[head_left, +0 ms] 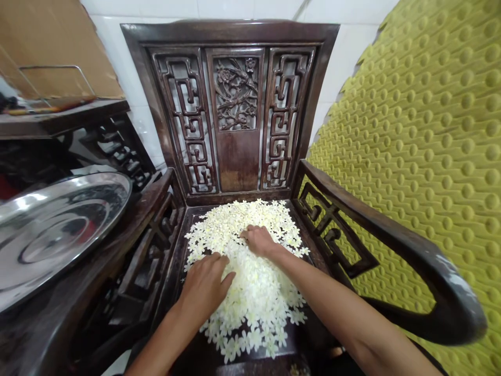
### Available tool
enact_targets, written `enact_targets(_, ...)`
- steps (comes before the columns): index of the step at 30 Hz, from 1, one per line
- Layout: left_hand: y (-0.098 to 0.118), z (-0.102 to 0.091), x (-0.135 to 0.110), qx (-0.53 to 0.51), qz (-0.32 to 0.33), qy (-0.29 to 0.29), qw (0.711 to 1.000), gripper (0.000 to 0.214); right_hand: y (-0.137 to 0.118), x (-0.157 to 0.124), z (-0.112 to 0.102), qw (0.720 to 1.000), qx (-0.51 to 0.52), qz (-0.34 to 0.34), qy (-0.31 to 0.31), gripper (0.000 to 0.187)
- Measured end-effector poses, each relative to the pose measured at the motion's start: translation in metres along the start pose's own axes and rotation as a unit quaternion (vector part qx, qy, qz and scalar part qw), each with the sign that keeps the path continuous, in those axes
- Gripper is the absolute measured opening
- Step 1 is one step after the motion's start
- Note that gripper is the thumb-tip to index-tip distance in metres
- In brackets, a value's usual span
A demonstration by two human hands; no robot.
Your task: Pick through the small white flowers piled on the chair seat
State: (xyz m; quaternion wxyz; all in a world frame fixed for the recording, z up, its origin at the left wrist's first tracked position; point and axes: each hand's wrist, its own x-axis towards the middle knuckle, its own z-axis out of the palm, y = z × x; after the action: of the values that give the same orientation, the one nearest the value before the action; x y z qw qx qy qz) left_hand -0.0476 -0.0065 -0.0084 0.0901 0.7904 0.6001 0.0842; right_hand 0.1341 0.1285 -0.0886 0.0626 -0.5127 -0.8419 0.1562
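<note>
A thick layer of small white flowers (pixel 250 292) with pale yellow centres covers the seat of a dark carved wooden chair (pixel 238 162). At the left side of the heap, my left hand (pixel 207 282) lies palm down with its thumb held apart from the fingers. My right hand (pixel 258 240) reaches into the middle of the flowers, farther back than the left. Its fingers are curled and pressed together at the tips, and whatever they may hold is hidden. Loose flowers are scattered toward the front edge of the seat.
A round shiny metal tray (pixel 113 209) rests at the left by the chair's armrest (pixel 129 224). The right armrest (pixel 376 224) curves forward beside a bumpy yellow-green mat (pixel 422 151) standing upright. Behind are white wall tiles (pixel 144 57) and a brown cardboard sheet (pixel 58 47).
</note>
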Motion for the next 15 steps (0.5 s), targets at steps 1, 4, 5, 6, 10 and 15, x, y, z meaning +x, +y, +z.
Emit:
enact_targets(1, -0.001, 0.000, -0.001, -0.003, 0.000, 0.003, 1.000, 0.024, 0.000, 0.001, 0.000, 1.000, -0.002, 0.004, -0.001, 0.026)
enact_targets(4, -0.004, 0.001, -0.004, -0.003, -0.001, 0.007, 1.000, 0.023, 0.004, -0.003, -0.006, 1.000, -0.004, 0.000, 0.005, 0.023)
enact_targets(5, -0.004, 0.001, -0.004, -0.002, -0.002, 0.009, 1.000, 0.023, 0.005, -0.007, -0.011, 1.000, -0.004, -0.004, 0.009, 0.023)
enact_targets(6, -0.004, 0.001, -0.004, -0.003, -0.003, 0.012, 1.000, 0.023, 0.006, -0.011, -0.016, 1.000, -0.004, -0.009, 0.014, 0.023)
enact_targets(10, 0.000, 0.002, 0.000, -0.005, -0.011, 0.015, 1.000, 0.023, 0.009, -0.025, -0.030, 1.000, -0.005, -0.010, 0.017, 0.018)
enact_targets(15, 0.005, 0.001, 0.006, 0.004, -0.021, 0.004, 1.000, 0.021, 0.001, -0.024, -0.021, 0.999, 0.019, 0.015, -0.025, 0.017)
